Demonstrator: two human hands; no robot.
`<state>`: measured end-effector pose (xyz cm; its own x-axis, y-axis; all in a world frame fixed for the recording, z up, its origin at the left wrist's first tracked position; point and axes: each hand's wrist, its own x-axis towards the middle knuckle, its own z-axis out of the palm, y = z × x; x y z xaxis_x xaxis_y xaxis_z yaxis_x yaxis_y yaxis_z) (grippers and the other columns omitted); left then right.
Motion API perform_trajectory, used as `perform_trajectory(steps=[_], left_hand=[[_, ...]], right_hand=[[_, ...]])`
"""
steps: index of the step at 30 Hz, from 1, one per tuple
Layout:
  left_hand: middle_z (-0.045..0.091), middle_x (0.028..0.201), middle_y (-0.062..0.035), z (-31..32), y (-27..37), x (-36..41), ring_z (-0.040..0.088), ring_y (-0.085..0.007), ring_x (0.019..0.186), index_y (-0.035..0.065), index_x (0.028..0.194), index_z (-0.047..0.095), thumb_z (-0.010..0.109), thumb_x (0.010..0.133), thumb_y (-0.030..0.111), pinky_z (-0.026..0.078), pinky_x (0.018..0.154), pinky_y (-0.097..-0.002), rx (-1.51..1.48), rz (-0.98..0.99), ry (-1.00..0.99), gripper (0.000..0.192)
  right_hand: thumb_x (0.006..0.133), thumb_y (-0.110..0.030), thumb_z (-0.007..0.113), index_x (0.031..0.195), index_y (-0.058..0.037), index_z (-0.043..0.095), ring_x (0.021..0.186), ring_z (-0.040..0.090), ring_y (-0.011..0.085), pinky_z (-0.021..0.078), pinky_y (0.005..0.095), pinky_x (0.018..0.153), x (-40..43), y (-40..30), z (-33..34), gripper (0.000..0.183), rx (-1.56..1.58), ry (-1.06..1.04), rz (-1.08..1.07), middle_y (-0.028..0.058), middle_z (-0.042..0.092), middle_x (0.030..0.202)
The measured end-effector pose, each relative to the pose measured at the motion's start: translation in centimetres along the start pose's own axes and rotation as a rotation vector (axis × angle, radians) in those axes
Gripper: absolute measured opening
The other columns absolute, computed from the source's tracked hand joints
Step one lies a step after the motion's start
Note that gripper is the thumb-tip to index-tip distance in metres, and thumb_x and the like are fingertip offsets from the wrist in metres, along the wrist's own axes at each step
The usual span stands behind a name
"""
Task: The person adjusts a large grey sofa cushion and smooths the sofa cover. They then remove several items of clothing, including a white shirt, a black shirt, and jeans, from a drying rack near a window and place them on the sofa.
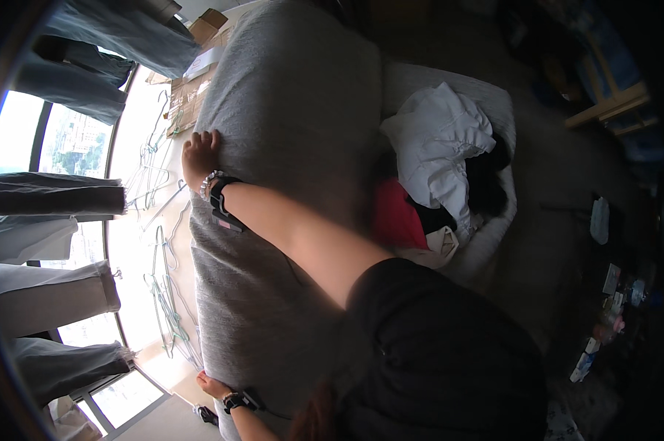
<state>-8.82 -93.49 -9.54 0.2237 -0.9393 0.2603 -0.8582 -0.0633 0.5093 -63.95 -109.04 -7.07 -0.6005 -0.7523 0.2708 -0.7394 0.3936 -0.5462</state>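
Observation:
A grey fabric cover lies over a long padded piece of furniture, likely a sofa back, running from top to bottom of the view. My right hand is at its window-side edge, fingers curled on the fabric. A beaded bracelet and a black band circle that wrist. Lower down, my left hand grips the same edge; its fingertips are partly hidden. This wrist also wears a dark band. Slight creases run through the cover between my hands.
Clothes hangers lie along the bright window ledge, with flattened cardboard farther up. Trousers hang by the windows. A white garment and a red cloth lie piled on a light seat.

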Motion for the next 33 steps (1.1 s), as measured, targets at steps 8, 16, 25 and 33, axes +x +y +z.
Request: perform_trajectory(steps=[8, 16, 25, 33], left_hand=[[0.048, 0.117, -0.0198, 10.1, 28.5, -3.8, 0.045, -0.0312, 0.110, -0.0030, 0.116, 0.044, 0.045, 0.086, 0.006, 0.033, 0.095, -0.0365, -0.140, 0.511, -0.153, 0.032], [0.046, 0.123, -0.0134, 20.4, 41.1, -4.7, 0.043, -0.0297, 0.114, 0.0067, 0.124, 0.041, 0.039, 0.086, 0.026, 0.032, 0.095, -0.0397, 0.244, 0.698, -0.136, 0.042], [0.048, 0.119, -0.0141, 22.3, 41.9, -5.3, 0.045, -0.0322, 0.110, 0.0064, 0.123, 0.042, 0.034, 0.083, 0.026, 0.031, 0.093, -0.0442, 0.295, 0.688, -0.092, 0.045], [0.048, 0.120, -0.0126, 23.8, 43.1, -6.5, 0.046, -0.0312, 0.109, 0.0072, 0.124, 0.041, 0.031, 0.085, 0.031, 0.032, 0.090, -0.0445, 0.257, 0.757, -0.145, 0.046]], right_hand=[[0.076, -0.026, 0.052, 0.096, -0.0153, 0.065, 0.097, 0.057, 0.0227, 0.0246, 0.0542, 0.092, 3.0, 1.9, 2.0, 0.026, 0.040, -0.740, -0.383, 0.0061, 0.063, 0.098], [0.070, -0.020, 0.065, 0.098, 0.0003, 0.051, 0.096, 0.051, 0.0334, 0.0427, 0.0386, 0.082, 12.3, 12.6, -3.8, 0.037, 0.588, 0.164, -0.105, 0.0190, 0.051, 0.100], [0.080, -0.023, 0.049, 0.098, -0.0068, 0.058, 0.092, 0.055, 0.0231, 0.0424, 0.0363, 0.080, 25.9, 26.2, -7.8, 0.026, -0.006, 0.475, 0.628, 0.0124, 0.057, 0.100], [0.073, -0.021, 0.054, 0.069, -0.0094, 0.067, 0.073, 0.062, 0.0278, 0.0470, 0.0387, 0.066, 31.9, 29.5, -5.5, 0.017, -0.297, 0.560, 0.438, 0.0118, 0.065, 0.076]])
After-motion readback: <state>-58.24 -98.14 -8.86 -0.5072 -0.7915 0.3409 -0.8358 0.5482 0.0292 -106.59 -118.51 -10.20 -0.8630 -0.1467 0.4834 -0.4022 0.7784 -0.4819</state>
